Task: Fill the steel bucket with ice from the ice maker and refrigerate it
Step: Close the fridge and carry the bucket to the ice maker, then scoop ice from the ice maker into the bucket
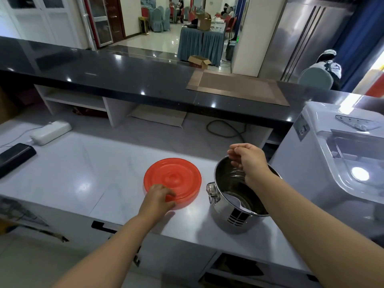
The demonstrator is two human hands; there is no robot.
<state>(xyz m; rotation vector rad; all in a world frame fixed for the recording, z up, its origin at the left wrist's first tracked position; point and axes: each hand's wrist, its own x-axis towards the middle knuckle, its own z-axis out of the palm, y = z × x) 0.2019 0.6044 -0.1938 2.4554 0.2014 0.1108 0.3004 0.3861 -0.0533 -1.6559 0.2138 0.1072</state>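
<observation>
Gripping the near edge of the red lid (176, 175), the left hand (158, 196) has its fingers curled over the top w/ the thumb tucked at the rim. The lid lies flat on the white counter (83, 173), approx. mid-frame. Just to its right, not touching it, stands the steel bucket (228, 215), upright and uncovered near the counter's front edge, w/ a side latch facing the lid. Something white lies inside the bucket near the bottom; can't tell what it is. The right hand (247, 161) reaches across the bucket's mouth, forearm over the opening, fingers curled in tight at the far rim and seemingly pinching it. The exact contact is partly hidden by the hand itself. The ice maker (332, 163), a white unit w/ a clear lid on top, sits just beside the bucket on the right, its lid down. At far left on the counter are a white adapter box (51, 132) w/ cable and a black flat object (14, 156), both well apart from the lid. Behind runs a raised black countertop (124, 80) w/ a brown mat (239, 88) on it, and a tall steel cabinet (307, 38) stands beyond at back right.
</observation>
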